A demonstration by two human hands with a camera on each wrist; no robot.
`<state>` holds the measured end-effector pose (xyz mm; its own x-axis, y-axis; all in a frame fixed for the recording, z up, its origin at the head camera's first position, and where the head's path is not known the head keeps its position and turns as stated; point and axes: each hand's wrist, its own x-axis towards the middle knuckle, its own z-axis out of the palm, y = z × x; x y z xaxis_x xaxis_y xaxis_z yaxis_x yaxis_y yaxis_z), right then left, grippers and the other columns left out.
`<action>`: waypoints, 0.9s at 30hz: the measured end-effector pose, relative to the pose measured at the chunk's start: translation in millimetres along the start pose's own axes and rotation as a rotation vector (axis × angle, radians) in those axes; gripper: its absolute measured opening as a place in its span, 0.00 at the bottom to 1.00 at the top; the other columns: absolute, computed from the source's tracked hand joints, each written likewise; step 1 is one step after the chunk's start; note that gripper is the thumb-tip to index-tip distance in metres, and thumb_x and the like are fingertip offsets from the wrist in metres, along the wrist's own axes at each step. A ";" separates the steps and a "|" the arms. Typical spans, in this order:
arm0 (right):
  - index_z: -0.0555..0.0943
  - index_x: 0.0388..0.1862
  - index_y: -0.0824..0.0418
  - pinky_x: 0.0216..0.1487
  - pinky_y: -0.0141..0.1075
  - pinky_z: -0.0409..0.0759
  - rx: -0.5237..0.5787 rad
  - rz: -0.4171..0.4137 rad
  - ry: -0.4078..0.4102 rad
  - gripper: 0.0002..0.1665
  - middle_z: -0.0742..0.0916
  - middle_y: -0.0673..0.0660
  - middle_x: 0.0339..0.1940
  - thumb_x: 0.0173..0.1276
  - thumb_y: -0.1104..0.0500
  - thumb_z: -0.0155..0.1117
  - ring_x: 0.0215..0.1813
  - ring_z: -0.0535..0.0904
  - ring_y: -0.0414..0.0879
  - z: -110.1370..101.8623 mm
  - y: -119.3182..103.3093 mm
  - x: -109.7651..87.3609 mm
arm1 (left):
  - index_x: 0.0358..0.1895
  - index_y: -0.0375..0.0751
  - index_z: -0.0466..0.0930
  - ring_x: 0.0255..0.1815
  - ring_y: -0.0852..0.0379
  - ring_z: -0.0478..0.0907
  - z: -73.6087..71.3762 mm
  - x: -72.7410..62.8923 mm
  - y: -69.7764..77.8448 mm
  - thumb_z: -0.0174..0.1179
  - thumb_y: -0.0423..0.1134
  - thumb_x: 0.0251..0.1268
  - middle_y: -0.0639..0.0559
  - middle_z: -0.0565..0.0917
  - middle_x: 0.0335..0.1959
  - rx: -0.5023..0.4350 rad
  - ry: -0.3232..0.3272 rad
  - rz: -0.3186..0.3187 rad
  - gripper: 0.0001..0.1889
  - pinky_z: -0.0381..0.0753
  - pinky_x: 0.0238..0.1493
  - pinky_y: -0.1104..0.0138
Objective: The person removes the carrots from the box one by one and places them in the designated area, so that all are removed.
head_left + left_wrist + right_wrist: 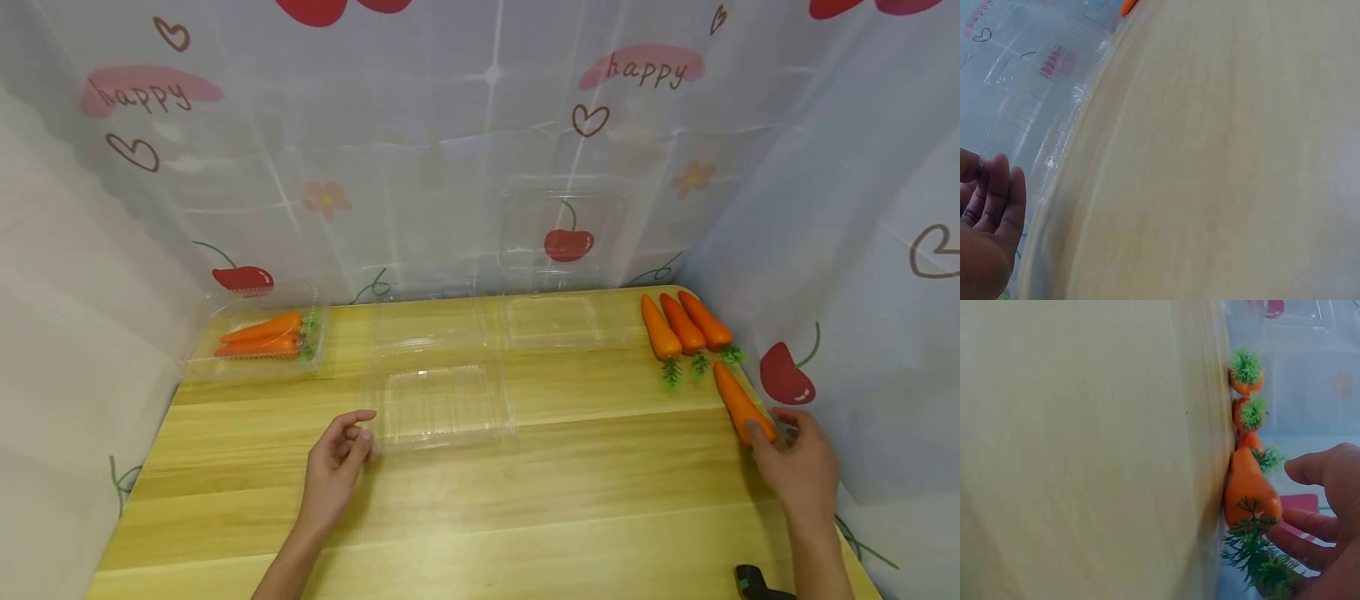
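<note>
My left hand (335,467) is at the left rim of an open clear plastic box (442,437), thumb and forefinger pinching its edge. That hand (988,219) shows the thumb close to the fingers by the clear plastic. At the right table edge my right hand (798,458) reaches around the leafy end of an orange carrot (738,404). In the right wrist view the hand's thumb stands apart from this carrot (1250,497), with fingers spread beside its thick end. Three more carrots (686,325) lie side by side just beyond, green tops toward me.
A clear box (197,346) holding two carrots (262,333) stands at the back left. Another open clear box (555,321) sits at the back, its lid raised against the printed curtain (442,183). A black object (753,579) lies near the right forearm on the wooden table (562,508).
</note>
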<state>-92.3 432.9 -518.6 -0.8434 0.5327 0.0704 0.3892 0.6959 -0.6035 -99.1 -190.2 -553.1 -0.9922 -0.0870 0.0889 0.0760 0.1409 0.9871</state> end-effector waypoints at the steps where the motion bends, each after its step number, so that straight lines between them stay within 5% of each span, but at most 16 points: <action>1: 0.75 0.72 0.72 0.63 0.57 0.73 -0.004 -0.022 0.026 0.35 0.79 0.79 0.66 0.77 0.49 0.65 0.65 0.74 0.73 0.5 -1.9 -0.8 | 0.65 0.30 0.80 0.32 0.45 0.82 0.0 1.2 0.1 0.58 0.33 0.84 0.40 0.79 0.34 -0.002 0.003 -0.004 0.15 0.88 0.38 0.67; 3: 0.75 0.72 0.73 0.71 0.67 0.65 -0.005 -0.068 0.071 0.35 0.79 0.81 0.67 0.76 0.52 0.66 0.68 0.70 0.76 1.4 -5.4 -1.5 | 0.65 0.30 0.80 0.33 0.45 0.83 -0.3 3.9 0.4 0.58 0.33 0.83 0.40 0.79 0.34 -0.002 0.010 -0.008 0.16 0.88 0.39 0.67; 9: 0.78 0.69 0.72 0.73 0.68 0.62 -0.025 -0.176 0.140 0.32 0.81 0.82 0.65 0.73 0.55 0.68 0.66 0.71 0.77 6.0 -18.5 -4.6 | 0.65 0.31 0.80 0.33 0.45 0.83 -1.5 11.9 1.2 0.58 0.35 0.84 0.36 0.79 0.35 0.005 0.024 -0.023 0.15 0.87 0.39 0.68; 15: 0.78 0.68 0.71 0.69 0.67 0.61 -0.009 -0.195 0.119 0.30 0.80 0.81 0.66 0.74 0.55 0.67 0.66 0.69 0.78 13.4 -28.6 -10.1 | 0.64 0.32 0.81 0.34 0.46 0.82 -1.5 14.3 -0.8 0.59 0.34 0.83 0.35 0.80 0.38 0.001 0.029 -0.043 0.14 0.88 0.40 0.67; 22: 0.80 0.67 0.70 0.75 0.67 0.60 0.071 -0.248 0.108 0.31 0.81 0.77 0.66 0.72 0.53 0.70 0.69 0.68 0.77 29.6 -42.2 -12.7 | 0.64 0.34 0.82 0.33 0.45 0.80 -1.7 12.2 -1.5 0.57 0.34 0.84 0.49 0.77 0.42 0.031 0.035 -0.031 0.13 0.85 0.40 0.66; 27: 0.80 0.67 0.69 0.72 0.68 0.62 0.127 -0.287 0.053 0.30 0.81 0.76 0.66 0.72 0.54 0.72 0.70 0.67 0.76 41.4 -56.5 -19.3 | 0.64 0.34 0.81 0.33 0.45 0.80 -1.8 11.5 -0.1 0.56 0.34 0.85 0.49 0.77 0.45 0.039 0.036 -0.010 0.14 0.84 0.39 0.66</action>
<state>-113.3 363.3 -518.7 -0.8901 0.3500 0.2919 0.0857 0.7577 -0.6470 -110.4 -193.0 -552.0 -0.9887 -0.1242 0.0844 0.0615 0.1778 0.9821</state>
